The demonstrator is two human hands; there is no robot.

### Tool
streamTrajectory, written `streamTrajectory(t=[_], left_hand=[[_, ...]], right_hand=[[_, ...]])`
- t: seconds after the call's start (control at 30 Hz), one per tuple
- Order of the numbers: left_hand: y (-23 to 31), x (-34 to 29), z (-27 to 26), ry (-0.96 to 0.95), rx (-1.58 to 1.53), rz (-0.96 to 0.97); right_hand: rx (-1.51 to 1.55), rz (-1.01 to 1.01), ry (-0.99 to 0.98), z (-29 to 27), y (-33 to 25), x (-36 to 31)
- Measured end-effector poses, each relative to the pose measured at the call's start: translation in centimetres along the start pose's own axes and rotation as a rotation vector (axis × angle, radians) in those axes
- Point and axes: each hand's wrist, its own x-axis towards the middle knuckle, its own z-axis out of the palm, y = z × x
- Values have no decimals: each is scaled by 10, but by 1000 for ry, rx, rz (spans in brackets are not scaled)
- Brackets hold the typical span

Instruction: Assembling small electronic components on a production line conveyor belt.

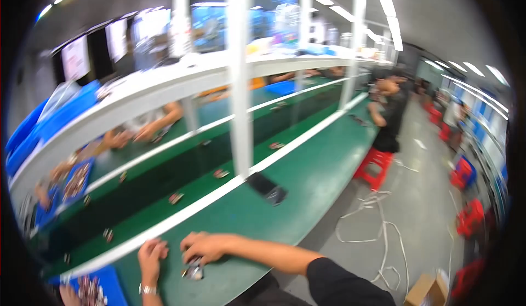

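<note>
My left hand (152,255), with a pale band (147,290) at the wrist, is raised over the green worktop. Its fingers curl inward, and whether anything is between them is hidden by blur. To its right, my right hand (204,247) bends down with its fingers closed on a small shiny silver-and-dark part (194,271) at the worktop. The part is too blurred to tell its kind. A blue tray (114,285) full of small reddish-brown and silver parts stands left of my left hand.
A dark phone-like slab (266,189) lies farther along the green bench (241,224). Beyond a white rail, small parts (176,197) sit on a green conveyor belt (159,182). A white post (239,98) rises ahead. Co-workers' hands (156,128) are across; another person (390,111) sits at right.
</note>
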Motion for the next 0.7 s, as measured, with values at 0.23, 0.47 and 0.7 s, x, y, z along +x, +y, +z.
streamTrajectory(t=[0.23,0.47,0.7], left_hand=[[-13,-2,40,-122,75,61],[2,-22,36,46,-304,-97],[-9,2,51,-27,-283,-103]], right_hand=[[109,122,173,-24,4,-9],[-6,-9,703,11,-9,42],[-137,76,761,-3,-14,15]])
